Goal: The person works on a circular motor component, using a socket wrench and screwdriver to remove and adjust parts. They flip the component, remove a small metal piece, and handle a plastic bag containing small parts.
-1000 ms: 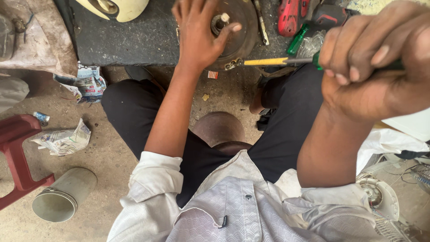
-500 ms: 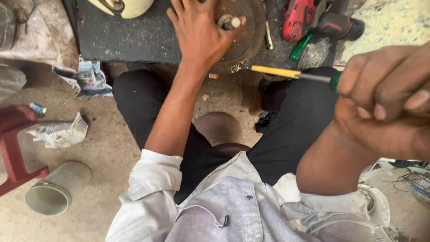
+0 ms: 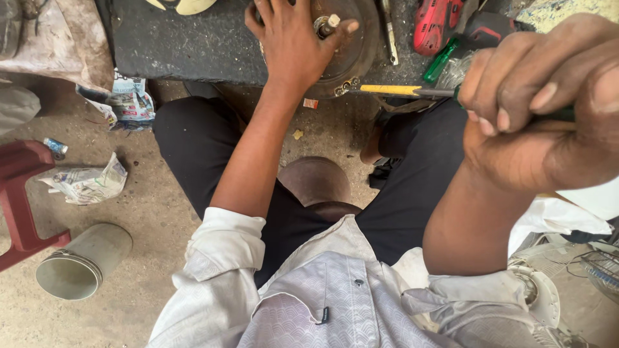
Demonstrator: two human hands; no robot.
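Metal disc point(image 3: 353, 48) under left hand point(image 3: 293, 42); right hand point(image 3: 548, 109) gripping screwdriver point(image 3: 400, 91).

The person's shirt point(image 3: 335, 290) is pale lilac-white with a faint scalloped, fish-scale pattern woven through it, and 1 small dark button shows on the front. The trousers point(image 3: 193, 138) are plain black. The screwdriver point(image 3: 400, 91) has a yellow shank and a dark green handle. The round metal part point(image 3: 351, 45) is rusty brown-grey, on a black slab point(image 3: 193, 45). A power tool point(image 3: 435, 26) beside it is bright red with black parts. The stool point(image 3: 22, 193) is dark red. The can point(image 3: 80, 261) lying on its side is dull grey-green. The crumpled newspaper point(image 3: 87, 180) is white with grey print. The floor point(image 3: 148, 212) is dusty tan.
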